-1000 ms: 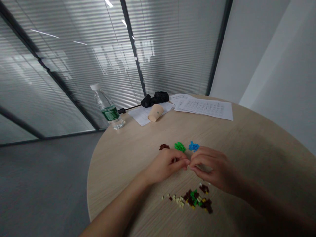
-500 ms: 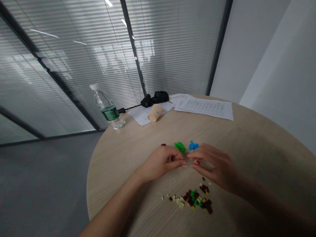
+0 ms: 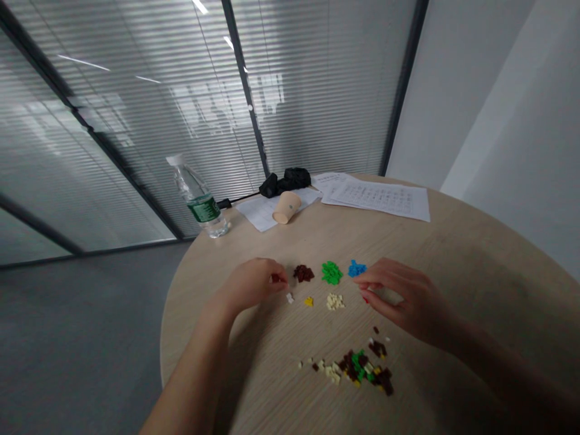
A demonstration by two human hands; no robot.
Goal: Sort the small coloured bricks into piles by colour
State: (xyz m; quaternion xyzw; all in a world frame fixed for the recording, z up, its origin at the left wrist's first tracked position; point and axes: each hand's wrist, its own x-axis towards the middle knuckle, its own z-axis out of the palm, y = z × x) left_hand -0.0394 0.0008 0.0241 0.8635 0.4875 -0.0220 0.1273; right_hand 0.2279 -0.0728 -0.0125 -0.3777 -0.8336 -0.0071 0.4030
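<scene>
So, from the head camera: the left hand (image 3: 251, 285) has its grip pressed together on what looks like a tiny red plastic brick (image 3: 275, 278), with a small white brick (image 3: 290, 298) just beside it. The right hand (image 3: 408, 297) is spread loosely, a second red brick (image 3: 365, 299) right by its fingertips. Between them on the round pale-wood bench (image 3: 480, 272) sit neat piles of dark brown bricks (image 3: 303, 273), green bricks (image 3: 331, 272), blue bricks (image 3: 357, 269) and cream bricks (image 3: 335, 301), plus a yellow brick (image 3: 309, 301). A mixed heap of bricks (image 3: 357, 367) lies nearer the person. Further back are a clear plastic water bottle (image 3: 198, 200), a tan paper cup (image 3: 286, 207) on its side, printed white papers (image 3: 378, 199) and a crumpled black cloth (image 3: 284, 182).
</scene>
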